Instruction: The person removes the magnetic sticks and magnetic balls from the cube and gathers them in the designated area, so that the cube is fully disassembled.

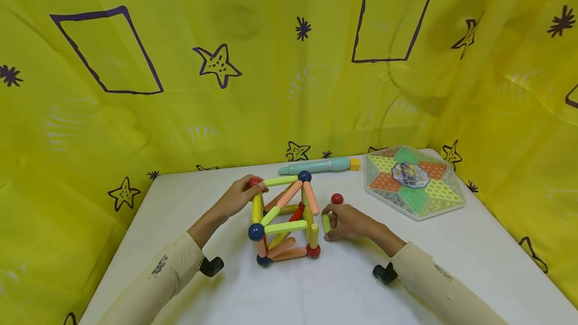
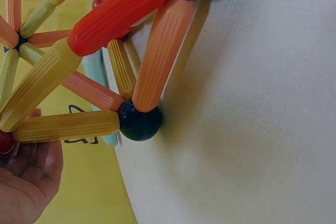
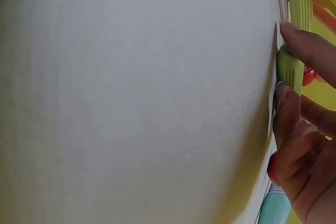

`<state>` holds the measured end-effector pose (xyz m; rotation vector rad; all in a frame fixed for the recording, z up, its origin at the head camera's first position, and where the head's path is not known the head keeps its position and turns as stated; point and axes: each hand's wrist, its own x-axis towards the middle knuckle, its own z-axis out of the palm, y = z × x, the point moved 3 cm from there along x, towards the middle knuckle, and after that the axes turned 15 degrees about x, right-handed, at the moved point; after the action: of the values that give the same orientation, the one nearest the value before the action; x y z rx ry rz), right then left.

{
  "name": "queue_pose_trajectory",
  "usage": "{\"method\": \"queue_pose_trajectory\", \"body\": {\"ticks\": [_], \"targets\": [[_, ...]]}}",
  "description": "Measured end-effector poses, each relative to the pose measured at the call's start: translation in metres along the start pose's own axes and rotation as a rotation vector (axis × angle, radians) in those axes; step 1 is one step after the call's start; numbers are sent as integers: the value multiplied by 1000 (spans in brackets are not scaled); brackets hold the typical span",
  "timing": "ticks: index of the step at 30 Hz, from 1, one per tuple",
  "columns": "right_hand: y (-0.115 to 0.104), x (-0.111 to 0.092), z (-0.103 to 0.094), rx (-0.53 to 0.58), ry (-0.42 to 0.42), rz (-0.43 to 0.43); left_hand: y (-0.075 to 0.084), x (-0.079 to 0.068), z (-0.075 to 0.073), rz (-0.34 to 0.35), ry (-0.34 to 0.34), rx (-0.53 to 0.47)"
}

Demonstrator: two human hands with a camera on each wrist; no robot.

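Note:
A cube-like frame of ridged magnetic sticks and balls stands on the table, with a blue ball (image 1: 256,231) at its near upper corner. My left hand (image 1: 238,197) grips the red ball (image 1: 254,182) at the upper left corner; in the left wrist view its fingers curl around that ball beside a yellow stick (image 2: 68,128). To the right of the frame, my right hand (image 1: 349,221) pinches a short light green stick (image 1: 326,223) between thumb and fingers, low at the table. The right wrist view shows the same green stick (image 3: 290,70) between the fingertips.
A loose red ball (image 1: 336,198) lies just beyond my right hand. Behind the frame is a mint-coloured tube-shaped thing (image 1: 316,166) with a yellow end. A hexagonal Chinese checkers board (image 1: 413,203) lies at the back right. Yellow patterned curtains (image 1: 271,114) surround the white table.

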<state>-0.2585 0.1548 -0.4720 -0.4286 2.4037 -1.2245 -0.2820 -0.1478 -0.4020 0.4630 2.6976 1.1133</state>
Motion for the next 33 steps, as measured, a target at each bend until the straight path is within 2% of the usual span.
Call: {"method": "queue_pose_trajectory", "body": {"ticks": [10,16,20,23,27,30,33], "targets": [[-3,1,1,-3,1,3,-2,-1,-2,-2,-5,9],[-3,-8,-4,-4,-20,-21,-2,0,-1,1,-11,2],[-1,-19,-11,16,-15,-92,-2,0,1,1,-14,-1],[-3,-30,-11,84,-48,-177,-2,0,2,-5,-15,-2],[-11,-43,1,165,-113,-278,-2,0,2,-7,-18,5],[-19,-47,12,180,-114,-322,-2,0,1,-2,-13,6],[-23,-48,24,158,-101,-328,-1,0,1,7,-11,4]]}}
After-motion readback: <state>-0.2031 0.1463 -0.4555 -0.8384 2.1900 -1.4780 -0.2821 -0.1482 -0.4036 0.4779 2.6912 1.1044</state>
